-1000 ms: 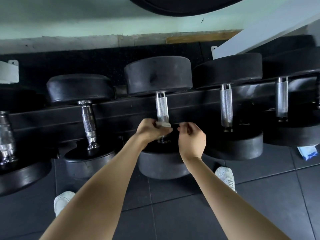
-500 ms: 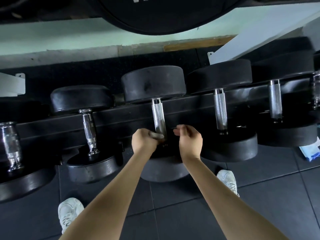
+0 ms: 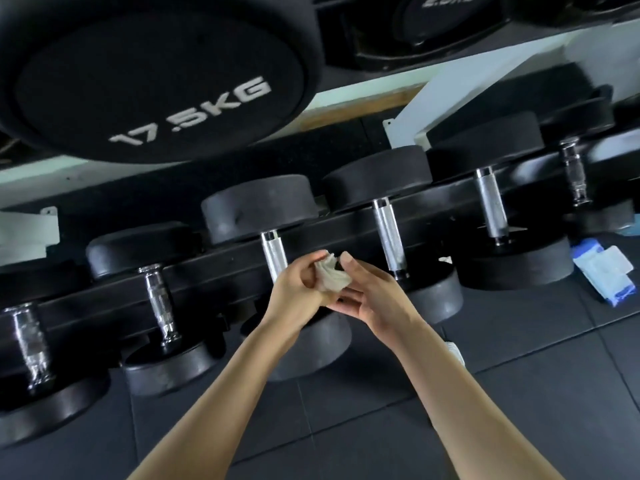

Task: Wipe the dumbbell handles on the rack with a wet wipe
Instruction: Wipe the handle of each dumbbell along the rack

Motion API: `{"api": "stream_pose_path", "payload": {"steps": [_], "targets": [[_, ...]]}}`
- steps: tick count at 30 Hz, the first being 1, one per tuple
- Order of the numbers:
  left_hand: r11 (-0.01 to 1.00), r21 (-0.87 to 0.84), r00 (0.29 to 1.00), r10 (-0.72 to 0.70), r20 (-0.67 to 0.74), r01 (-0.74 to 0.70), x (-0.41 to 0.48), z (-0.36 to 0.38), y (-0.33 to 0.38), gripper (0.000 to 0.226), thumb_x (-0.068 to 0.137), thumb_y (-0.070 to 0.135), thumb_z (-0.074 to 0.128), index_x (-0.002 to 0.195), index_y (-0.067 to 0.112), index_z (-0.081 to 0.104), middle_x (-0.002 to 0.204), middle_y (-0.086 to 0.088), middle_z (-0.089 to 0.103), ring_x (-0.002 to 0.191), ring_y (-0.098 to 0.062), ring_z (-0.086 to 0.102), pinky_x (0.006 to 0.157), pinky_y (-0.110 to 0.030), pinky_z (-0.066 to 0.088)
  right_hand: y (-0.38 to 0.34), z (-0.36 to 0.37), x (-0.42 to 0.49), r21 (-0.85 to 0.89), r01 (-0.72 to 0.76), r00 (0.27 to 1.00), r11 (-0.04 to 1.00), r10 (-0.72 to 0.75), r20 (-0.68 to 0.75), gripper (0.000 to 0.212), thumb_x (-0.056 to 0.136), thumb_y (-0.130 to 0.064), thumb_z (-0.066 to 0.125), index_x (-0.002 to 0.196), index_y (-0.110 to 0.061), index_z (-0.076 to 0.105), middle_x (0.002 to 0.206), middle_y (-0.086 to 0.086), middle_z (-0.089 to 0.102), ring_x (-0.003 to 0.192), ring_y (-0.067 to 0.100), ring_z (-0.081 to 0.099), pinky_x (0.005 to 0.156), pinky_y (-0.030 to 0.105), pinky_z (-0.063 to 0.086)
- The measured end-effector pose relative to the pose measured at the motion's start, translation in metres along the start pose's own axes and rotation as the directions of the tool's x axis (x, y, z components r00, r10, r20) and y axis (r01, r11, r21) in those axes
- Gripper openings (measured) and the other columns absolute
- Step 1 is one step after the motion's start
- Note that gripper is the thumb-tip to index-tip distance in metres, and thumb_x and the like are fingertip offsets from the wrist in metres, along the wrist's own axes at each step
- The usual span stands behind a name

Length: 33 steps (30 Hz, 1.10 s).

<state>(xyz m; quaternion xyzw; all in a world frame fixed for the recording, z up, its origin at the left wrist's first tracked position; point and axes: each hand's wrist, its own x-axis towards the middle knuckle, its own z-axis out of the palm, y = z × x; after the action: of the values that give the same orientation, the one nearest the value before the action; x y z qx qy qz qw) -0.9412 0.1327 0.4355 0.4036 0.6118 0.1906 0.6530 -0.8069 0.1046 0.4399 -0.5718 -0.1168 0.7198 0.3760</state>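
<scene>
Dark rubber tile floor [image 3: 450,427]; pale green wall [image 3: 360,93]; wooden skirting strip [image 3: 363,108].

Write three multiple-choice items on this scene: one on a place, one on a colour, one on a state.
1. Where does the blue-white pack lie?
A on the floor, at the right; B on a top shelf; C in a hand.
2. What colour are the dumbbell heads?
A red; B black; C yellow.
3. The wipe is:
A wrapped round a handle; B lying on the ground; C bunched between the left hand and the right hand.

Answers: 1 A, it rests on the dark mat by the rightmost dumbbells; 2 B, every head in view is black; 3 C, both hands pinch it between them.
</scene>
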Motion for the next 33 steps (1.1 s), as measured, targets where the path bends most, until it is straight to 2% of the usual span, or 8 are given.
{"api": "stream_pose_path", "payload": {"steps": [6, 10, 13, 15, 19, 27, 30, 33], "targets": [[1.000, 0.012, 0.986, -0.005, 0.164, 0.003, 0.009, 0.054, 0.036, 0.076, 0.069, -0.026, 0.040, 0.125, 0.021, 0.058, 0.119, 0.009, 0.064, 0.114, -0.003, 0.056, 0.080, -0.011, 0.047, -0.029, -0.045, -0.007, -0.115, 0.171, 0.979, 0.979, -0.181, -0.088, 0.021, 0.088, -0.010, 0.064, 0.105, 0.001, 0.068, 0.090, 0.020, 0.066, 0.083, 0.026, 0.063, 0.084, 0.037, 0.056], [0.997, 0.076, 0.988, 0.045, -0.148, -0.034, 0.033, 0.089, 0.054, 0.050, 0.078, -0.015, 0.047, 0.115, 0.014, 0.065, 0.106, 0.002, 0.068, 0.102, -0.010, 0.063, 0.086, -0.019, 0.051, -0.050, -0.091, 0.000, -0.221, 0.172, 0.946, 0.960, -0.224, -0.234, 0.017, 0.088, -0.023, 0.066, 0.081, -0.011, 0.076, 0.079, 0.018, 0.067, 0.075, 0.024, 0.062, 0.082, 0.047, 0.054], [0.988, 0.155, 0.919, 0.079, -0.387, -0.020, 0.051, 0.103, 0.064, 0.036, 0.079, -0.004, 0.055, 0.106, 0.014, 0.070, 0.103, -0.001, 0.071, 0.100, -0.016, 0.065, 0.093, -0.032, 0.050, -0.065, -0.117, 0.015, -0.324, 0.178, 0.895, 0.929, -0.290, -0.340, 0.024, 0.085, -0.028, 0.067, 0.087, -0.004, 0.069, 0.086, 0.026, 0.069, 0.084, 0.038, 0.068, 0.082, 0.056, 0.051], [0.984, 0.176, 0.877, 0.066, -0.476, 0.022, 0.054, 0.108, 0.074, 0.031, 0.083, 0.004, 0.056, 0.110, 0.014, 0.068, 0.106, 0.001, 0.069, 0.099, -0.013, 0.063, 0.089, -0.025, 0.047, -0.074, -0.129, 0.023, -0.422, 0.159, 0.881, 0.893, -0.322, -0.348, 0.031, 0.085, -0.026, 0.063, 0.088, 0.005, 0.064, 0.074, 0.023, 0.066, 0.070, 0.039, 0.061, 0.064, 0.047, 0.051], [0.979, 0.195, 0.809, 0.062, -0.585, 0.065, 0.054, 0.118, 0.091, 0.031, 0.089, 0.021, 0.057, 0.119, 0.017, 0.063, 0.115, 0.004, 0.067, 0.105, -0.010, 0.060, 0.086, -0.020, 0.041, -0.086, -0.143, 0.041, -0.596, 0.050, 0.873, 0.801, -0.325, -0.363, 0.038, 0.087, -0.027, 0.058, 0.055, -0.012, 0.045, 0.049, -0.006, 0.039, 0.049, 0.013, 0.035, 0.050, 0.026, 0.027], [0.962, 0.238, 0.799, 0.038, -0.601, 0.133, 0.095, 0.116, 0.094, 0.065, 0.085, 0.050, 0.061, 0.134, 0.010, 0.049, 0.132, -0.003, 0.057, 0.125, -0.020, 0.049, 0.099, -0.028, 0.037, -0.092, -0.132, 0.093, -0.694, 0.109, 0.915, 0.712, -0.345, -0.210, 0.009, 0.088, -0.023, 0.058, 0.085, -0.020, 0.065, 0.078, -0.005, 0.062, 0.075, 0.014, 0.055, 0.071, 0.030, 0.045], [0.915, 0.392, 0.791, 0.173, -0.586, 0.091, 0.105, 0.109, 0.092, 0.044, 0.079, 0.052, 0.066, 0.093, 0.011, 0.064, 0.088, 0.002, 0.066, 0.087, -0.017, 0.061, 0.067, -0.025, 0.039, -0.073, -0.119, 0.099, -0.595, 0.039, 0.982, 0.803, -0.142, -0.127, 0.023, 0.092, -0.031, 0.047, 0.073, -0.030, 0.060, 0.066, -0.010, 0.051, 0.063, 0.008, 0.048, 0.064, 0.024, 0.042], [0.891, 0.452, 0.791, 0.243, -0.561, 0.047, 0.109, 0.098, 0.092, 0.045, 0.073, 0.051, 0.073, 0.063, 0.011, 0.055, 0.055, 0.007, 0.050, 0.058, -0.013, 0.049, 0.047, -0.022, 0.030, -0.057, -0.123, 0.104, -0.469, 0.117, 0.949, 0.875, -0.237, -0.206, 0.016, 0.089, -0.020, 0.061, 0.100, -0.019, 0.073, 0.084, -0.004, 0.070, 0.081, 0.009, 0.063, 0.080, 0.023, 0.049]]}}
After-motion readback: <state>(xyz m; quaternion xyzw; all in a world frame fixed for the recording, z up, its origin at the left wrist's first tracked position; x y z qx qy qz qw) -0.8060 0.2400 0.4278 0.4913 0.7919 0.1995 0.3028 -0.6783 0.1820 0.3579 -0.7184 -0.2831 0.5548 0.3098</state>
